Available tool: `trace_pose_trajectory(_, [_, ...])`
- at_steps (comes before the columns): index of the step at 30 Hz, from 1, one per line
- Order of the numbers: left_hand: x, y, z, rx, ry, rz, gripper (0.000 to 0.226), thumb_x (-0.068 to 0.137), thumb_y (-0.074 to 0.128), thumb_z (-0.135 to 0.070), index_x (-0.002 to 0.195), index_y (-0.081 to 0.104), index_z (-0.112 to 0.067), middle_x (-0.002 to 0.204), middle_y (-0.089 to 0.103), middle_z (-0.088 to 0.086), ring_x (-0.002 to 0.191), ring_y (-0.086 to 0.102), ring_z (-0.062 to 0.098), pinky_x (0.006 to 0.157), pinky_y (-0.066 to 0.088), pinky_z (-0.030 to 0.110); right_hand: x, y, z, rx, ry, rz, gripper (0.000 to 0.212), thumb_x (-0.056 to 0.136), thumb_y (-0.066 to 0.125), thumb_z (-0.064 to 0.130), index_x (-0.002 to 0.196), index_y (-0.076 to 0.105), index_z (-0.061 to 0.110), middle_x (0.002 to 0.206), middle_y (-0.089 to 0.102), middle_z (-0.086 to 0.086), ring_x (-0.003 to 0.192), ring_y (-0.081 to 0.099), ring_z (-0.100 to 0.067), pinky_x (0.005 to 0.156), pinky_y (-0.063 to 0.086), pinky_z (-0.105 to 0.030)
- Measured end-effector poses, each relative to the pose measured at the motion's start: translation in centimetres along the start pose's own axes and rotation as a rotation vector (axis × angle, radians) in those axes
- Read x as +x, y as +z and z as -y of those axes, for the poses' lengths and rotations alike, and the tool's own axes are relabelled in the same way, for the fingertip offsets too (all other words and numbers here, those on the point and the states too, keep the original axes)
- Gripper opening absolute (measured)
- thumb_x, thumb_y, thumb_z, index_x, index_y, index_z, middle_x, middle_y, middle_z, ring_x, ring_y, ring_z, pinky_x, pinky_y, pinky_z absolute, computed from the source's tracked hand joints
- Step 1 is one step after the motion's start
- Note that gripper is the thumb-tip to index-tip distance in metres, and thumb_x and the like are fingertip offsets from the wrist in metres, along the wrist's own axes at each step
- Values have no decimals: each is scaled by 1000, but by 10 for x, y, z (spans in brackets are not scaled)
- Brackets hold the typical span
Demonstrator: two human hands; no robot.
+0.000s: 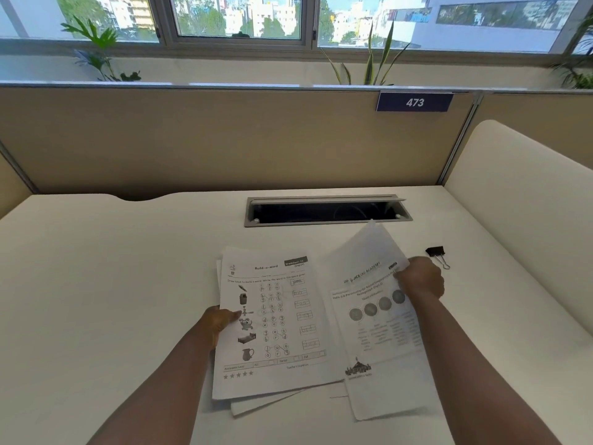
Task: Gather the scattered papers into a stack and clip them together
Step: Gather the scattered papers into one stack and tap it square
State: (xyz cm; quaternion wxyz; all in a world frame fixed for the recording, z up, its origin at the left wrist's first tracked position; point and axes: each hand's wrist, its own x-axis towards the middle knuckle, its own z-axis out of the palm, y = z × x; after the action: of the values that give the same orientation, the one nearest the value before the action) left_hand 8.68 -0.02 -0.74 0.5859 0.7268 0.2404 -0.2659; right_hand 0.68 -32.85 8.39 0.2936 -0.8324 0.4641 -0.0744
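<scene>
Here, nearest the viewer, two bare forearms reach over a smooth, cream-white surface [96, 284]. The left hand [218, 319] pinches the left edge of a loose stack of thin printed sheets [276, 332], thumb on the top worksheet, with lower sheets fanned out untidily at the near edge. Just right of it, the right hand [420, 277] grips the far right edge of a separate printed sheet [375, 332], which curls upward at its far corner and overlaps the stack's right side. The hands are apart, one on each paper. A black binder clip [437, 253] with wire handles lies on the surface just beyond the right hand, untouched. Farther off, a rectangular grey cable tray [327, 211] sits open in the surface. Behind stand a tan fabric partition [224, 139], a blue plate marked 473 [414, 102], leafy plants [96, 49] and windows.
</scene>
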Motion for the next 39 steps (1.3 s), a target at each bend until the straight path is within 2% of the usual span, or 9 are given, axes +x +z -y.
trace_pose_trajectory(4, [1, 0, 1, -3, 3, -7, 48, 83, 64, 2, 126, 48, 15, 128, 54, 34, 110, 58, 42, 100, 43, 53, -12, -13, 35, -17, -270, -206, 23, 88, 57, 16, 105, 69, 7, 101, 70, -20, 91, 66, -36, 66, 41, -29])
trace_pose_trajectory(7, [-2, 1, 1, -8, 15, -1, 45, 83, 63, 4, 125, 50, 15, 127, 55, 34, 97, 57, 34, 96, 45, 49, -25, -22, 56, 74, -465, -374, 24, 91, 53, 19, 104, 70, 9, 98, 71, -18, 87, 66, -35, 64, 37, -26])
trace_pose_trajectory(13, [-2, -1, 3, -15, 25, 29, 42, 84, 62, 3, 124, 53, 11, 127, 56, 31, 99, 59, 36, 97, 45, 47, -40, -35, 86, 456, -579, -481, 23, 87, 60, 21, 95, 73, 3, 94, 73, -17, 76, 59, -28, 70, 41, -28])
trace_pose_trajectory(17, [-4, -3, 2, -7, 16, 34, 42, 84, 62, 1, 124, 53, 10, 126, 57, 31, 99, 59, 37, 99, 44, 51, -41, -32, 96, 741, -342, -325, 24, 83, 66, 22, 94, 70, 0, 94, 72, -15, 71, 56, -17, 58, 41, -18])
trace_pose_trajectory(20, [-9, -3, 0, -12, 8, 63, 39, 84, 61, 3, 121, 54, 13, 117, 59, 30, 83, 60, 34, 94, 46, 48, -35, -24, 92, 846, -175, -185, 22, 80, 70, 18, 94, 70, 1, 98, 72, -15, 76, 60, -19, 78, 55, -34])
trace_pose_trajectory(23, [-8, -5, 0, 10, -5, 51, 43, 84, 64, -5, 122, 55, 11, 115, 61, 28, 97, 61, 37, 98, 46, 50, -26, -7, 81, 864, -59, -40, 29, 77, 73, 15, 102, 69, -1, 108, 70, -14, 81, 63, -22, 86, 56, -41])
trace_pose_trajectory(28, [-6, -4, -2, -145, -28, 24, 62, 94, 43, -46, 136, 45, -1, 135, 52, 23, 122, 52, 38, 104, 42, 48, -23, 30, 54, 718, 84, 125, 35, 74, 76, 19, 104, 69, 1, 105, 71, -19, 92, 68, -34, 87, 55, -45])
trace_pose_trajectory(32, [4, -5, 1, -231, -42, 7, 74, 90, 37, -59, 142, 38, -7, 144, 44, 19, 130, 45, 35, 110, 35, 50, -30, 57, 33, 576, 100, 199, 35, 79, 72, 20, 107, 68, 0, 108, 70, -21, 98, 66, -35, 89, 53, -42])
trace_pose_trajectory(39, [-2, 3, 2, -152, 22, -43, 68, 87, 56, -44, 135, 44, 4, 142, 46, 18, 130, 44, 32, 111, 33, 37, -36, 96, 13, 349, 34, 374, 32, 82, 44, -2, 107, 64, -8, 113, 65, -25, 107, 61, -38, 77, 44, -33])
